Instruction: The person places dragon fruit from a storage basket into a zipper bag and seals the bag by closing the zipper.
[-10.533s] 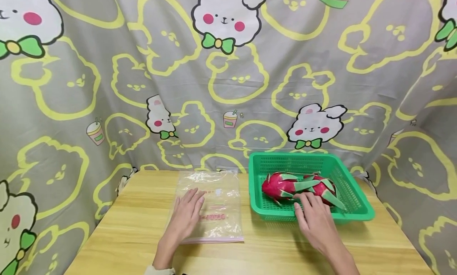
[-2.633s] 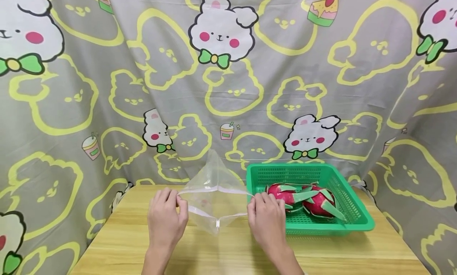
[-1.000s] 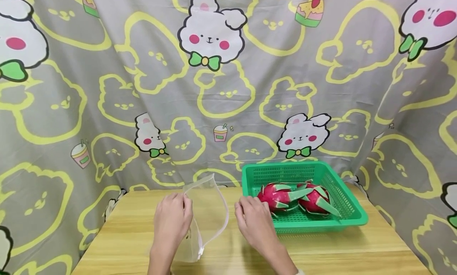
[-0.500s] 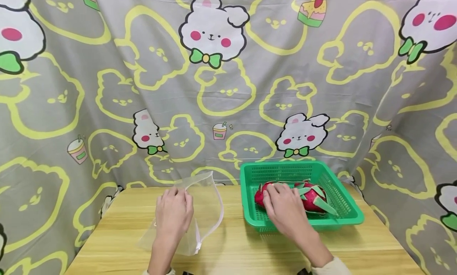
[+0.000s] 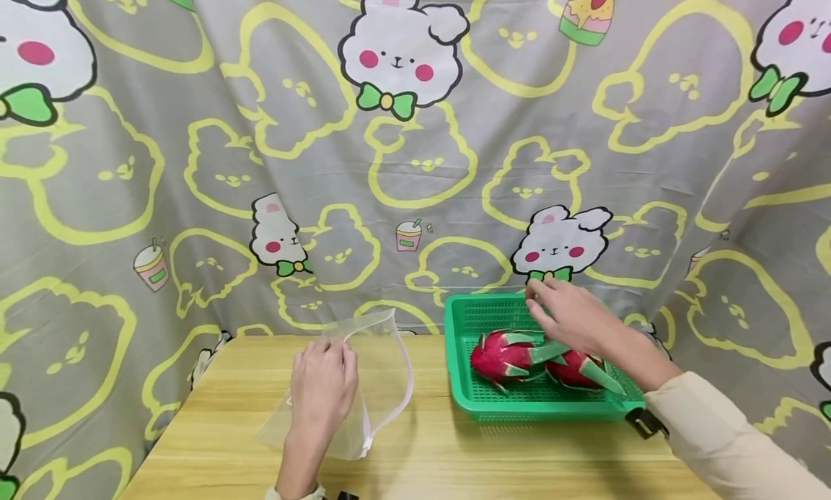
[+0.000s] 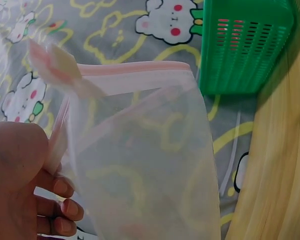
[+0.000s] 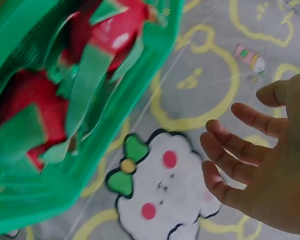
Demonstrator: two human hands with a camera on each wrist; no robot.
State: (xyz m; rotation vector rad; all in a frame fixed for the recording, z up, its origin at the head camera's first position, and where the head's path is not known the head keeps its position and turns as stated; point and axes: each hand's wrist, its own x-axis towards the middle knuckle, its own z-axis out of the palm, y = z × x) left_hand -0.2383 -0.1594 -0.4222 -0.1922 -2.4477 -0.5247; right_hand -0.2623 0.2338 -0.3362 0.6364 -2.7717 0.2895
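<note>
Right hand raised; wrist-view fingers spread

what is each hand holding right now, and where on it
The left hand pinches the clear zip bag by its opened mouth edge near the zip strip. The right hand holds nothing; its fingers are spread above the green basket with the dragon fruits.
</note>
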